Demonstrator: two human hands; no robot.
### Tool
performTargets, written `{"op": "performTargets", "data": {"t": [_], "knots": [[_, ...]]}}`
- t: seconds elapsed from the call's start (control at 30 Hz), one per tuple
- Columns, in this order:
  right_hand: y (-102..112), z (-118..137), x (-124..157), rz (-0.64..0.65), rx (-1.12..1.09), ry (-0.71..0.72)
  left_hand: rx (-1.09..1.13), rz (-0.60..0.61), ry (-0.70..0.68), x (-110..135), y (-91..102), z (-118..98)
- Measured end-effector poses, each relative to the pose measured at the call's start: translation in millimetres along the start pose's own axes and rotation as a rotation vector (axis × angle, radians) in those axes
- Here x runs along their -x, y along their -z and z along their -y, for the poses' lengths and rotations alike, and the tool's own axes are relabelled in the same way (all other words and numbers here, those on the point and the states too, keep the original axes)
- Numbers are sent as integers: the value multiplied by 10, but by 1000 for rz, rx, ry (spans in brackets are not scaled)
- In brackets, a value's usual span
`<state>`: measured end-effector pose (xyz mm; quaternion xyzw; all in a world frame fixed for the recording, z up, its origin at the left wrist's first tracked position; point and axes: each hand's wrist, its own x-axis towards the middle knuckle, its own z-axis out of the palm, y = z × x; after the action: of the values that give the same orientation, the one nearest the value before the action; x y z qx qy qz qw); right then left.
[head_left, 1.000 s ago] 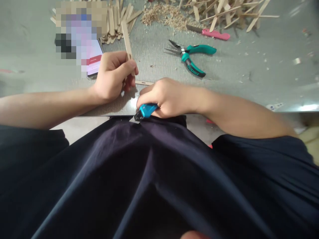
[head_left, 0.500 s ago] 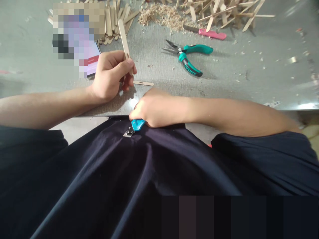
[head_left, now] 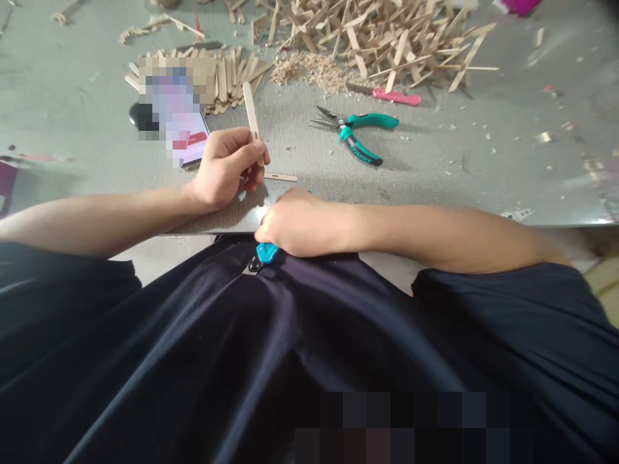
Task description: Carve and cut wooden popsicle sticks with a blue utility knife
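Note:
Between thumb and fingers, my left hand (head_left: 227,164) pinches a popsicle stick (head_left: 250,109), which stands up at a tilt above the table. A slot seems to be cut in it beside my thumb. My right hand (head_left: 290,222) is wrapped around a blue utility knife (head_left: 267,252) at the table's front edge. Its blade points down and left over my dark clothing. Flat on the table between my hands lies a second popsicle stick (head_left: 283,177) with a slot in its middle; its left end is hidden behind my left fingers.
Teal-handled pliers (head_left: 355,129) lie with jaws apart beyond my right hand. Behind them are a pink-handled knife (head_left: 396,96), wood shavings (head_left: 309,71) and a heap of joined sticks (head_left: 387,38). A phone (head_left: 196,145) and a row of loose sticks (head_left: 232,74) are at the left.
My view has tilted up, so more of the table's far side shows and things sit lower in the picture. Both hands keep their holds on the stick and the knife.

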<state>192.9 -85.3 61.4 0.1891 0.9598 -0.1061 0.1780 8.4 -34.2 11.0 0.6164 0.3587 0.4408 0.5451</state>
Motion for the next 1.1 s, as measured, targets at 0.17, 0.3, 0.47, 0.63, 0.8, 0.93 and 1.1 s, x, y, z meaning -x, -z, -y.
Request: {"op": "performTargets", "data": {"t": [0.17, 0.3, 0.47, 0.63, 0.8, 0.93, 1.1], "knots": [[20, -3, -11, -4, -11, 9, 44, 70, -71, -69, 72, 163], [38, 0, -5, 9, -17, 26, 57, 62, -52, -97, 88, 209], [60, -43, 91, 10, -77, 11, 50, 48, -61, -118, 109, 234], [43, -417, 324, -194, -322, 15, 68, 69, -88, -130, 158, 269], [48, -878, 443, -613, -312, -262, 122, 2, -45, -79, 94, 184], [64, -1052, 431, -690, -313, -445, 97, 16, 8, -18, 31, 74], [29, -1096, 399, -765, -359, -458, 61, 94, 18, 36, 5, -2]]}}
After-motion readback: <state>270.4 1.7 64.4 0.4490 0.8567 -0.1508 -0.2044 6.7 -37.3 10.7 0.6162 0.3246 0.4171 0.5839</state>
